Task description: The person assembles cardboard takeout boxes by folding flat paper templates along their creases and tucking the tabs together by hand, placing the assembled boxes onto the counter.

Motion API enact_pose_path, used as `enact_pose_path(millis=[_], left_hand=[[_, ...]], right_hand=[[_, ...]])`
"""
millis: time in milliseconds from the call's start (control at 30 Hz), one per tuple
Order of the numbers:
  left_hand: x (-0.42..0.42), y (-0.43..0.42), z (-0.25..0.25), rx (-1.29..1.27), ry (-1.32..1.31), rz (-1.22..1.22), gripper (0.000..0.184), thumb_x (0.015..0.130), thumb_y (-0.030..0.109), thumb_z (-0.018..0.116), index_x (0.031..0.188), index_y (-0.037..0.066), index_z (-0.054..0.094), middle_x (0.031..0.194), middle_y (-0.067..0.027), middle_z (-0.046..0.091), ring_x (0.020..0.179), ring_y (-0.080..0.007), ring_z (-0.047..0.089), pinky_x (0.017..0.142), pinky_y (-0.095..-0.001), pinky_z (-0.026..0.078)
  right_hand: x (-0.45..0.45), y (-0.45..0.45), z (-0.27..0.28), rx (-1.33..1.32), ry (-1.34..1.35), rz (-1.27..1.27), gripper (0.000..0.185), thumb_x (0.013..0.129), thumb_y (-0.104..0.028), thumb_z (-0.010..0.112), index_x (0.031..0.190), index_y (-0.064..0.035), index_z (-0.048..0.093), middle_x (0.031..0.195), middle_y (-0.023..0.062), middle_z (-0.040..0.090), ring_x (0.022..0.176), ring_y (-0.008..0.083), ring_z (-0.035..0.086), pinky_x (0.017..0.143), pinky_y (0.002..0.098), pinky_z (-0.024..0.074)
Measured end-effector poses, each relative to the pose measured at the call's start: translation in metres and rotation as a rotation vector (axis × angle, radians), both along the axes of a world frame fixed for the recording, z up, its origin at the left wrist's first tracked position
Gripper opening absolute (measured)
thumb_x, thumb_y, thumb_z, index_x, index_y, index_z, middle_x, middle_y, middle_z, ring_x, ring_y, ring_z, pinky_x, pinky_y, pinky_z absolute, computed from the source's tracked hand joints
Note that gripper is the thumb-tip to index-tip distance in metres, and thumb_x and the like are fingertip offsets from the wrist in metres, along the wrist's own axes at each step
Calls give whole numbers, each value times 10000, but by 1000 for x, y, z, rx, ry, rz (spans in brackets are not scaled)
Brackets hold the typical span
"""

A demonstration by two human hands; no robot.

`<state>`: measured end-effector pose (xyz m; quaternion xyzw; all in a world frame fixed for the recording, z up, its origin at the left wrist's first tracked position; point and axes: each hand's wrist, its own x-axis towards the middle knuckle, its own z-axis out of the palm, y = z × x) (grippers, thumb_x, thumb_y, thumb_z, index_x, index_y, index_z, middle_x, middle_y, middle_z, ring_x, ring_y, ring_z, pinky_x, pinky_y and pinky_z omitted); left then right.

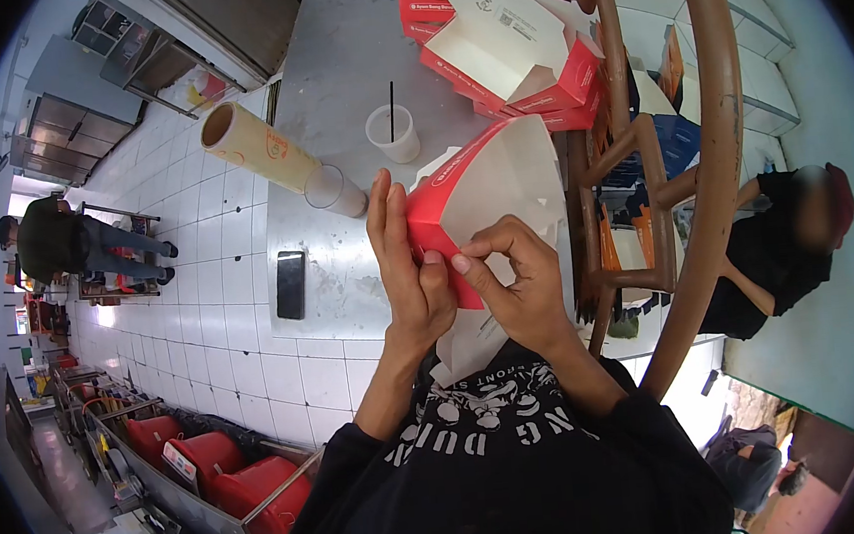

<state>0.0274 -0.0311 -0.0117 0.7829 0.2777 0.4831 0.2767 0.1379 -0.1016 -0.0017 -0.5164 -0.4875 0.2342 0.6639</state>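
A red and white cardboard food box, partly folded, is held up over the table in front of my chest. My left hand supports its red left side, fingers stretched upward along the panel and thumb bent against the near corner. My right hand pinches the box's near red edge between thumb and fingers, close to my left thumb. A loose white flap hangs below my hands. Beyond the box, more red and white boxes are piled, opened out, on the metal table.
On the table are a black phone, a plastic cup with a straw, a clear cup and a large roll. A brown metal rack rises at right. Other people stand at left and right.
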Motion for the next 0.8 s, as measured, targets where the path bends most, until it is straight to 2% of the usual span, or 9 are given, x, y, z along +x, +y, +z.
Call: enact_pose_path(millis=[167,233,333,500,600,667,733,767,800], left_hand=[[0,2,-13,-152,-242,-37,532,904,309,397,1362,53,310,1445,-217,237,1331,-346,268,1061,-449,287],[-3,4,-10,-188,-301,-44,552,923,404,375,1361,75,313,1447,-187,256,1319,-321,305,1052,-437,321],[-22,16,20,-966,-739,-230,656,925,563,233,1357,75,303,1387,-170,347,1230,-325,426,1022,-456,370],[-34,24,15,-1046,-577,-135,540,904,350,455,1348,84,299,1300,-132,411,1206,-262,440,960,-380,437],[-46,26,-4,-1060,-595,-58,568,871,329,473,1332,33,324,1235,-158,463,1127,-263,504,896,-362,476],[-53,28,-3,-1038,-637,3,606,857,362,466,1314,-18,350,1179,-180,510,1056,-268,562,841,-356,506],[-55,27,8,-1060,-708,35,630,848,386,467,1279,-64,375,1149,-194,525,1028,-271,575,836,-349,507],[-56,27,5,-1058,-722,38,630,848,386,467,1279,-64,375,1149,-194,525,1028,-271,575,836,-349,507],[-57,29,1,-1026,-707,12,615,853,364,468,1299,-44,359,1170,-189,512,1035,-267,570,838,-347,505]], right_hand=[[-3,1,1,-79,294,143,82,803,-15,653,874,-12,610,838,99,613,754,195,603,657,307,477],[3,-1,10,-80,95,156,90,796,-16,645,881,-21,616,845,89,613,778,203,597,691,316,472],[12,-4,15,-31,-286,200,118,774,-30,636,891,-44,630,850,65,613,829,213,583,761,337,452],[9,-9,15,-54,-582,384,105,751,-66,673,851,-97,675,862,28,614,914,224,558,905,387,409],[24,-10,19,-80,-458,85,236,718,-164,738,934,-103,665,1048,63,575,1071,243,499,991,402,335],[45,-10,3,-173,-306,-402,586,717,-122,745,1236,-43,484,1223,145,494,1208,289,419,1012,392,325],[61,-1,0,-246,-159,-699,625,778,-78,682,1315,-4,371,1254,168,484,1222,265,427,1008,376,344],[72,-4,-8,-243,-171,-690,625,778,-78,682,1315,-4,371,1254,168,484,1222,265,427,1008,376,344],[82,-7,-13,-260,303,-398,613,801,-59,647,1329,11,343,1266,171,478,1208,257,445,1007,371,349]])
